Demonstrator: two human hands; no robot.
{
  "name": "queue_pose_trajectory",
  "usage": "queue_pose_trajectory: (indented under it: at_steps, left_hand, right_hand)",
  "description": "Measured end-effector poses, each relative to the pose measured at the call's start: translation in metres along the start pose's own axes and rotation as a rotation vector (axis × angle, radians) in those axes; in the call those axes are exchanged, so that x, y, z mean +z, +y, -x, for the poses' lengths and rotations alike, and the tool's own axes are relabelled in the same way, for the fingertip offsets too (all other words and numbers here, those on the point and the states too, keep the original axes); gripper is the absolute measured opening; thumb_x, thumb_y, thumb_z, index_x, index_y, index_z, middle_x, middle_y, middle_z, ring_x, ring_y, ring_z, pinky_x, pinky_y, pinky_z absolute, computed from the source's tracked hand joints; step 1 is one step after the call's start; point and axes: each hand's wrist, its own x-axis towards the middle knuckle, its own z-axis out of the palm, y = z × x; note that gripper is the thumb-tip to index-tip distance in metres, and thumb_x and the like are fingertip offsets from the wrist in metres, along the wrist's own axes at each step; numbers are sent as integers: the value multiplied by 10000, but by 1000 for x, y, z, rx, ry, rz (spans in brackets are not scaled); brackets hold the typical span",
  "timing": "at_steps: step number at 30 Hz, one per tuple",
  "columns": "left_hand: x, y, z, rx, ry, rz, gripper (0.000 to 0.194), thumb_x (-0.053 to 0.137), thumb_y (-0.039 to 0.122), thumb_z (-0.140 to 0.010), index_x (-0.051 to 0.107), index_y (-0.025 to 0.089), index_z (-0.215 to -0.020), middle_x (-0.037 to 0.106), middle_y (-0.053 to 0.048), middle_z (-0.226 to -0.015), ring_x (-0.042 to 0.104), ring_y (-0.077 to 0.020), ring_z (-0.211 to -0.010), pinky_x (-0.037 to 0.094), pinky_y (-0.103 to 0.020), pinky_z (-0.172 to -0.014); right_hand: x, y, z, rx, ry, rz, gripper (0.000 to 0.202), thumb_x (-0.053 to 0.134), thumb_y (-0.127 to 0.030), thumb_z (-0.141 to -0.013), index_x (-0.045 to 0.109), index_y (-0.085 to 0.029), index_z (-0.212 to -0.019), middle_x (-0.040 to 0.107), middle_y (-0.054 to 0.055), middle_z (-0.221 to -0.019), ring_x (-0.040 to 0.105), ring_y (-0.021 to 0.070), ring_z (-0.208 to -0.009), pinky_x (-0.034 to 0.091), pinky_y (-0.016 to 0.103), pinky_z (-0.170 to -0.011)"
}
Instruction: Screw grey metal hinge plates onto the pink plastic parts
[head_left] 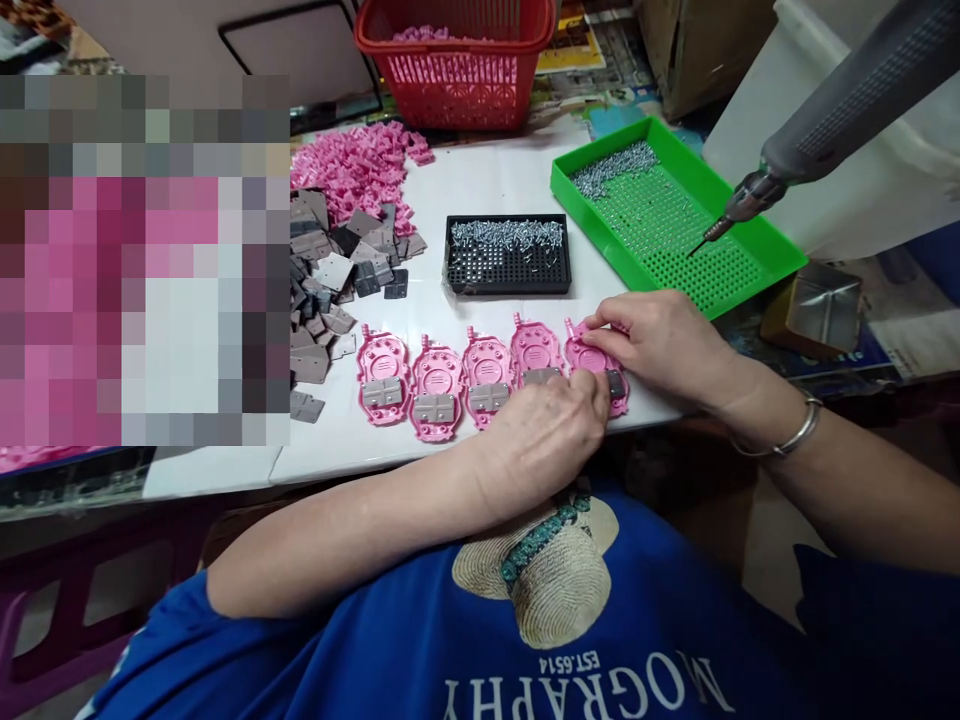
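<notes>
Several pink plastic shells [384, 370] lie in a row on the white tabletop, open side up, with grey rectangular plates [433, 408] across their lower halves. At the right end, my right hand [660, 340] grips the upper part of the last pink shell [577, 350] between thumb and fingers. My left hand [551, 425] is closed, its fingertips bunched at the dark plate [616, 385] in that same shell. Whatever those fingertips pinch is hidden. The left hand also covers part of the neighbouring shell and its plate.
Behind the row stands a black tray [510, 285] of screws; a green tray [765, 265] holds more. A powered screwdriver [795, 150] hangs above it. Loose grey plates [330, 270] and pink parts [352, 165] are heaped at left. A red basket [465, 90] stands behind.
</notes>
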Motion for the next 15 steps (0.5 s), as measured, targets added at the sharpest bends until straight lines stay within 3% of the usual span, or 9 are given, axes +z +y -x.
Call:
queue_pose_trajectory:
  at_steps: [8,13,15]
  left_hand:
    - [1,-1,0,16,-2,21,339,406,74,-927,492,48,-1254,597,-110,-950,641,-213,-818,519,-319,-659]
    - [1,0,-2,-11,12,44,357,382,54,-925,499,32,-1261,603,-114,-946,650,-225,-795,521,-326,-627]
    - [-2,-2,-1,-35,-6,99,367,352,28,-921,517,39,-1249,611,-116,-944,654,-223,-788,517,-319,-618]
  right_hand:
    - [7,-1,7,15,82,-41,178,626,-299,-892,680,-176,-776,727,46,-810,641,169,-716,407,288,-631]
    - [11,-2,11,32,91,-71,172,598,-296,-916,704,-162,-904,742,62,-895,668,184,-765,447,294,-660]
    - [5,-5,12,7,159,-65,205,579,-303,-932,703,-151,-992,741,78,-965,678,194,-812,465,303,-683]
